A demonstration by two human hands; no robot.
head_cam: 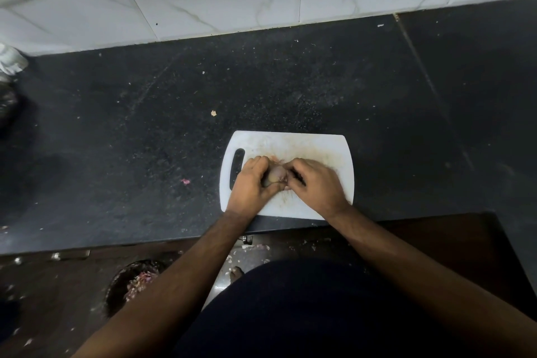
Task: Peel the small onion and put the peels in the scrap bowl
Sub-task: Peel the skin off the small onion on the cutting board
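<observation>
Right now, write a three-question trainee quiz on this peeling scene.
1. True or false: the small onion is held over the white cutting board.
2. Which hand grips the onion from the side of the board's handle slot? A) left hand B) right hand
3. Fill in: the dark bin with pink peels sits on the ____, below the counter.

Key: 1 true; 2 A; 3 floor.

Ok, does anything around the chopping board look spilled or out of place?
Yes. A pink peel scrap lies loose on the dark counter left of the cutting board, and more bits litter the floor below, outside the scrap bowl.
</observation>
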